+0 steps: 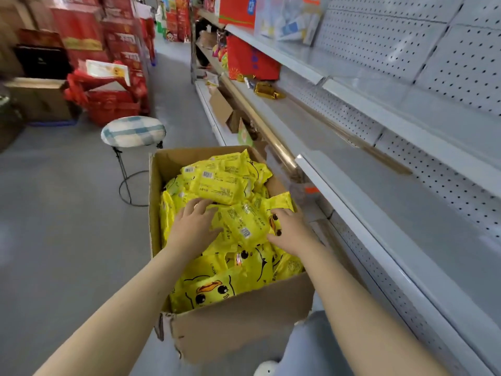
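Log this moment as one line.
left hand touches, right hand grips yellow duck-print plastic packet | in open brown cardboard box | grey metal shelf at right

Grey floor (67,226) is noted along the aisle. White shelving (406,202) (pegboard-backed) is ranged right. A cushioned stool (133,131) and red cartons (119,36) are set left.
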Action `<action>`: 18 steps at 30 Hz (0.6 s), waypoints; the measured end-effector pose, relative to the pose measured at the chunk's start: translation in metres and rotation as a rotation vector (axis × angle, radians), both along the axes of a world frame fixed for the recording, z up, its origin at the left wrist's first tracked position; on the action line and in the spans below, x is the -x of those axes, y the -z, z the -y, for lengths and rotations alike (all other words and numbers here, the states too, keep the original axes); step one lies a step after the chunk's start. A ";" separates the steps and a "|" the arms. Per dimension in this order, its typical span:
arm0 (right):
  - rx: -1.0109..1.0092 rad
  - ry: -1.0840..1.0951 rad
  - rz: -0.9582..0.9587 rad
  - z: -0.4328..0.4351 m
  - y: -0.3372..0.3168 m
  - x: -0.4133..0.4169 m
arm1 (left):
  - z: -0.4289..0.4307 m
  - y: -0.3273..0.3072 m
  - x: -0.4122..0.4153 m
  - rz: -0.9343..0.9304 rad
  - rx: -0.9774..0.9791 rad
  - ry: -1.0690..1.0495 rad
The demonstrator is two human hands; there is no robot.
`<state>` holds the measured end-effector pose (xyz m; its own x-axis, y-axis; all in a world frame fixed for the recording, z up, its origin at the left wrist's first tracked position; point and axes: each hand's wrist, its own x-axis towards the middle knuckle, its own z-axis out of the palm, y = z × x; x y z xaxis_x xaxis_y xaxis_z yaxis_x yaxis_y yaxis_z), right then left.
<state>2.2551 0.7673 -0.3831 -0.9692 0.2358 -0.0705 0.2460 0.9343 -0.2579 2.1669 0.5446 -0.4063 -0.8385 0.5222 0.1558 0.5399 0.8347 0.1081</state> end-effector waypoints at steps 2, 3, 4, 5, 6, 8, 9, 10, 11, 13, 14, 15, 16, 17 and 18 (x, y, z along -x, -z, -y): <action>0.017 0.000 0.028 0.002 0.011 -0.003 | 0.001 0.008 -0.003 -0.023 -0.015 -0.009; 0.024 -0.004 0.042 0.003 0.014 -0.003 | 0.001 0.011 -0.004 -0.039 -0.024 -0.012; 0.031 -0.007 0.054 0.004 0.016 -0.002 | 0.001 0.012 -0.004 -0.056 -0.025 -0.011; 0.040 -0.010 0.065 0.005 0.017 0.000 | 0.001 0.014 -0.004 -0.069 -0.027 -0.010; 0.051 -0.012 0.074 0.007 0.018 0.003 | 0.001 0.017 -0.005 -0.071 -0.035 -0.014; 0.080 -0.006 0.094 0.010 0.018 0.008 | 0.004 0.024 -0.009 -0.041 -0.091 -0.049; 0.099 -0.001 0.108 0.012 0.019 0.011 | 0.005 0.029 -0.012 -0.025 -0.112 -0.076; 0.125 0.003 0.122 0.014 0.020 0.013 | 0.006 0.035 -0.017 -0.027 -0.118 -0.098; 0.158 0.011 0.137 0.015 0.021 0.016 | 0.006 0.039 -0.021 -0.040 -0.117 -0.107; 0.235 0.037 0.172 0.015 0.022 0.020 | 0.002 0.043 -0.025 -0.044 -0.170 -0.112; 0.267 0.054 0.187 0.015 0.022 0.022 | 0.000 0.043 -0.025 -0.031 -0.216 -0.113; 0.291 0.070 0.196 0.015 0.022 0.024 | -0.002 0.042 -0.025 -0.015 -0.265 -0.114; 0.310 0.083 0.203 0.014 0.022 0.026 | -0.003 0.040 -0.023 0.007 -0.318 -0.120; 0.326 0.092 0.214 0.014 0.022 0.028 | -0.002 0.039 -0.022 0.032 -0.379 -0.136; 0.339 0.100 0.230 0.014 0.021 0.029 | -0.002 0.039 -0.020 0.056 -0.447 -0.161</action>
